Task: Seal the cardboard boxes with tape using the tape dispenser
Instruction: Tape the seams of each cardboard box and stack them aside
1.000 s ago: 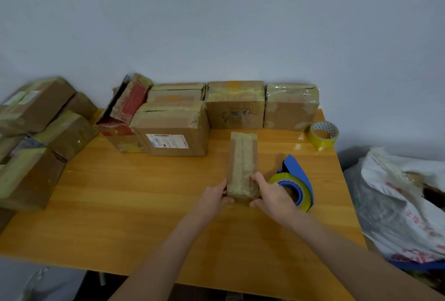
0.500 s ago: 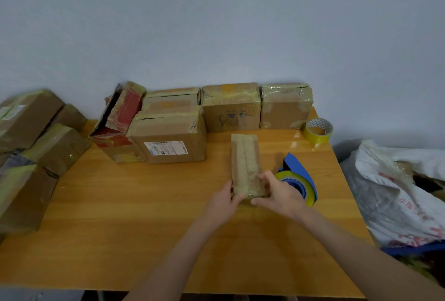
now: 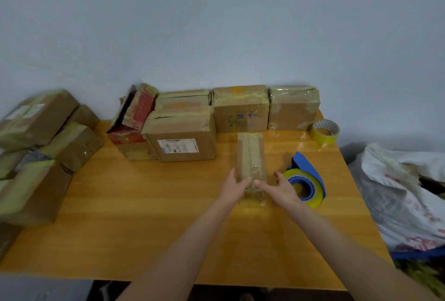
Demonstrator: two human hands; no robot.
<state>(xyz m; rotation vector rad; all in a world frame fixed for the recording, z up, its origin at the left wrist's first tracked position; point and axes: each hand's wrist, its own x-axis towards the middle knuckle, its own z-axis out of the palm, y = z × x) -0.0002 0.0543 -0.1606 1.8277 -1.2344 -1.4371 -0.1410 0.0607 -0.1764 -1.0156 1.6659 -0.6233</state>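
Wooden tabletop (image 3: 149,228), crowded along the back and left with taped cardboard boxes (image 3: 36,156). Could topple that leaning left pile with 1 careless shove. Could also snag the white bag (image 3: 397,199) slumped just beside the right edge.

Near the middle of the tabletop: the narrow box (image 3: 250,153), lying lengthwise away from the body, glossy with tape along the top. Judged nearly sealed, perhaps with the near end left to finish. Slim and probably light, so likely to skid or twist under a pull of tape unless braced firmly.

Just to its right, apart from it: the tape dispenser (image 3: 307,181), blue frame, yellow-green roll. Risk of a nick from any cutting blade, not visible here, when grabbing without looking. Risk too of the loose tape end folding back and sticking to itself.

Left hand (image 3: 232,188) flat against the box's left side, fingers straight and together, thumb at the top edge. Right hand (image 3: 283,191) at the near end, fingers (image 3: 277,175) spread and relaxed, pinching nothing, between box and dispenser. Too loose a brace for taping.

Far right corner: 1 spare tape roll (image 3: 325,132), close enough to the edge to roll off if bumped.

Writing:
- Red print on the bag, unreadable.
- 1 white shipping label (image 3: 178,146) with a barcode on the front box (image 3: 192,129), text too small.
- Blue handwritten marks (image 3: 244,116) on a back-row box (image 3: 240,103), illegible.
- No brand legible anywhere.
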